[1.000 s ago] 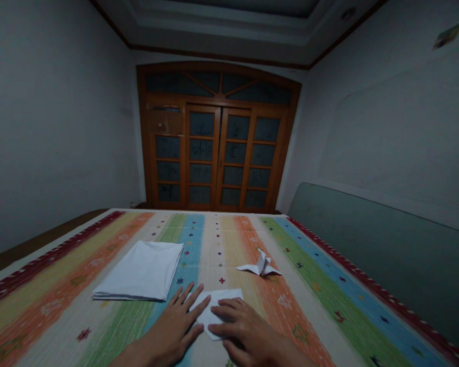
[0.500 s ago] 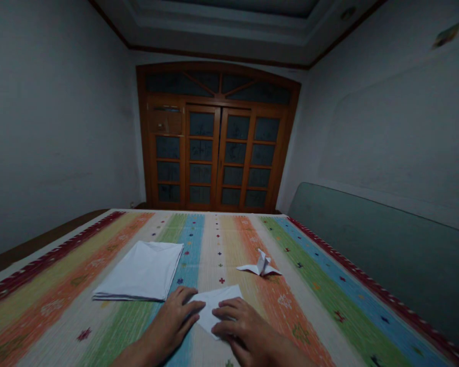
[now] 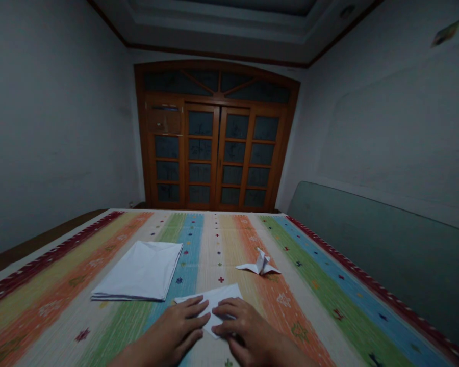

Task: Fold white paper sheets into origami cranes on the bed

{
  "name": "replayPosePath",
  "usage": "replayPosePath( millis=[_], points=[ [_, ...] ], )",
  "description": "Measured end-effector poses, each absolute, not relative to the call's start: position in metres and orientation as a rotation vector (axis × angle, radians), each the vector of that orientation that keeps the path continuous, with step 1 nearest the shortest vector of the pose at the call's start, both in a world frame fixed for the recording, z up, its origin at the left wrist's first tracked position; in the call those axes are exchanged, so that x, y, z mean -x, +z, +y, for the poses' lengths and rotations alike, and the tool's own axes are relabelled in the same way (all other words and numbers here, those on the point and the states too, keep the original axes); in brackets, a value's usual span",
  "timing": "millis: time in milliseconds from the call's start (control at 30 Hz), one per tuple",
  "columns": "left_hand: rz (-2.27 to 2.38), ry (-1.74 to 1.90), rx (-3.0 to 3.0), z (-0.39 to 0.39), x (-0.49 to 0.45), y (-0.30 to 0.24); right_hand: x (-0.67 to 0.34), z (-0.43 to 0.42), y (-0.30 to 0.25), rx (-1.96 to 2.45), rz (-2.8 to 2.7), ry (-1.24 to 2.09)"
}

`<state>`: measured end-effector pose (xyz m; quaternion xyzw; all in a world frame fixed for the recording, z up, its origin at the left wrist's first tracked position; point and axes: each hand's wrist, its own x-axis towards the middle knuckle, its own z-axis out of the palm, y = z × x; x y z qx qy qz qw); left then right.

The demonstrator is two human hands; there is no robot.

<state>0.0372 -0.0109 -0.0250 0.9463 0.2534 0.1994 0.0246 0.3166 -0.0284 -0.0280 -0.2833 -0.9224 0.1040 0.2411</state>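
Note:
A small folded white paper (image 3: 226,294) lies on the striped tablecloth in front of me, its pointed corners facing left and away. My left hand (image 3: 185,323) rests over its left part, fingers stretched out and slightly apart. Over the right part, my right hand (image 3: 245,321) has its fingers bent down on the paper, the thumb tucked near the lower corner. Both hands cover much of the sheet, so its lower folds are hidden. Beyond my right hand stands a white origami crane (image 3: 260,263) with its wings spread.
A stack of white paper sheets (image 3: 139,270) lies to the left of my hands. The striped tablecloth (image 3: 313,300) covers the table. A pale green panel (image 3: 367,229) runs along the right side, and a wooden glazed door (image 3: 220,153) stands beyond the far edge.
My left hand has slid slightly toward me and flattened, uncovering the paper's left point. My right hand stays on the paper almost unmoved. The crane and the stack have not moved.

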Motion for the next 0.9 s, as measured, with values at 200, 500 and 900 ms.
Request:
replayPosePath(
  millis=[200, 500, 900],
  points=[
    [0.795, 0.450, -2.903, -0.014, -0.036, -0.023, -0.317, -0.027, -0.030, 0.750, -2.555, 0.291],
    [0.982, 0.600, -2.910, -0.002, -0.042, -0.048, -0.316, -0.028, -0.021, 0.798, -2.677, 0.298],
    [1.181, 0.793, -2.659, 0.024, -0.034, -0.090, -0.315, -0.024, -0.032, 0.798, -2.652, 0.299]
  ],
)
